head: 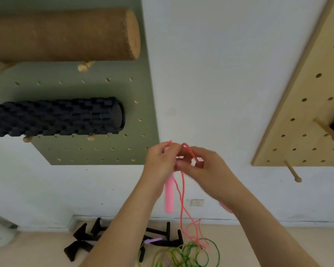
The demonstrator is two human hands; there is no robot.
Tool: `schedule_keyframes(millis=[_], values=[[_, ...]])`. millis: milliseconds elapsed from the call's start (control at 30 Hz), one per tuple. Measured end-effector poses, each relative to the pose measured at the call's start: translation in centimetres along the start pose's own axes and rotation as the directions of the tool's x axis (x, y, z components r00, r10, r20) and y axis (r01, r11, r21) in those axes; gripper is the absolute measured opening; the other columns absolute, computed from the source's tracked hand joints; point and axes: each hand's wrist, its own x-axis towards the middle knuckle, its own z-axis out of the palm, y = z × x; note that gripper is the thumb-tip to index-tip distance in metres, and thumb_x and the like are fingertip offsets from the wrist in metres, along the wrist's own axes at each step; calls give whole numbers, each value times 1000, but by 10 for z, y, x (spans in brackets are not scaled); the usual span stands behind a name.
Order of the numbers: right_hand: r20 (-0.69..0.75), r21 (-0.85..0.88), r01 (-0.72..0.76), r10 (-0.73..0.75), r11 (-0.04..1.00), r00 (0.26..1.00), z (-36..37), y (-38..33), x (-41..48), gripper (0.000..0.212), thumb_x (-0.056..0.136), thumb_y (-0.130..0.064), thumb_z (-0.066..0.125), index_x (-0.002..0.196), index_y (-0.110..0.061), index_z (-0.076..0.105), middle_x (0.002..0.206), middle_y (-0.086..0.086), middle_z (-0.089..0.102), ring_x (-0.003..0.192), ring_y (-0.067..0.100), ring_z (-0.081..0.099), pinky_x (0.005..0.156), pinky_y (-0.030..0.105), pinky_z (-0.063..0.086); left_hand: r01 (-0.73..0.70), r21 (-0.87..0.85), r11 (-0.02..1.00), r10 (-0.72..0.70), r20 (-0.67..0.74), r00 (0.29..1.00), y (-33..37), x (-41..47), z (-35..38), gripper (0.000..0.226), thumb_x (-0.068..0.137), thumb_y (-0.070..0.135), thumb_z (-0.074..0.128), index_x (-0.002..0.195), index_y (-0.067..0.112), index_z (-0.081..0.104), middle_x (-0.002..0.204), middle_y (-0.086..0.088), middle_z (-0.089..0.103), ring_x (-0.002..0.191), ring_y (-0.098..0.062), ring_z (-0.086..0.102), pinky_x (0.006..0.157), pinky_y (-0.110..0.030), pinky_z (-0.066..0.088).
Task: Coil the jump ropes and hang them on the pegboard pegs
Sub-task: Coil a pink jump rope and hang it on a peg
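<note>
Pink cord of a pink jump rope is running through both hands, which are raised in front of a white wall between two pegboards. The left hand is curling its fingers round the top of the rope's pink handle, which is hanging straight down below the fist, and a bend of cord is sticking up above its knuckles. The right hand, just beside it, is pinching a loop of the same cord, though blur is hiding exactly how its fingers are lying. Below the hands several strands are dangling down to the floor, where their lower ends are lying among tangled green jump ropes. Near those, black bars are lying scattered along the base of the wall. On the left, a green pegboard is carrying a cork roller above a black foam roller, each resting on wooden pegs. On the right, a wooden pegboard is showing two bare pegs jutting out, well apart from the hands.
</note>
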Motion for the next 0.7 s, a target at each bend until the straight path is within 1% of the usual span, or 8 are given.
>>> schedule_keyframes(millis=[67,167,267,433,500,567,667,700], values=[[-55,338,-141,169,930,984,-16,-3,9,20,97,-22,54,94,-14,72,70,-10,58,45,3,38,41,14,28,35,-105,994,-28,67,997,-12,-2,-10,23,93,3,47,88,1,70,88,-13,74,82,-26,71,80,-39,55],[44,795,-244,349,556,936,-40,-6,28,30,101,-21,44,96,-3,67,69,1,49,46,6,27,33,15,20,89,-131,987,-47,294,955,-28,-17,-11,24,92,2,50,96,7,74,106,-11,72,107,-25,65,96,-38,47],[90,895,-257,417,365,904,-38,-9,45,28,102,-18,43,97,0,63,65,1,43,44,5,25,31,14,20,157,-192,969,-47,478,877,-46,-35,5,25,90,27,58,107,16,72,113,-11,69,110,-29,63,92,-42,50],[28,950,-194,548,246,836,-19,-1,59,21,99,-9,42,103,4,58,63,0,36,45,7,24,35,15,22,132,-191,973,-25,477,878,-49,-43,25,31,74,31,76,101,17,71,103,-11,71,94,-28,68,83,-42,56],[-18,950,-166,577,264,816,-15,1,59,20,99,-8,44,102,5,58,68,3,40,48,9,31,43,17,29,94,-165,982,-13,432,902,-45,-41,26,28,74,27,78,98,14,71,103,-12,71,95,-27,69,80,-40,57],[-54,907,-197,567,372,822,-13,4,55,21,99,-17,49,96,3,58,77,8,49,59,14,44,56,22,42,17,-74,997,13,384,923,-44,-40,25,21,78,24,75,97,14,70,100,-10,71,93,-24,68,81,-35,56],[-187,473,-326,454,819,871,-17,10,35,45,97,-38,49,94,5,62,86,7,61,80,16,59,82,35,52,-75,74,994,48,320,946,-42,-39,24,11,86,28,69,95,22,67,93,-1,72,90,-21,67,84,-36,55],[-198,321,-319,393,892,898,-19,13,22,50,97,-44,47,95,2,65,88,3,67,86,13,64,89,39,53,-74,53,996,56,284,957,-39,-37,23,11,88,29,66,96,22,66,92,-1,72,90,-23,68,86,-39,56]])
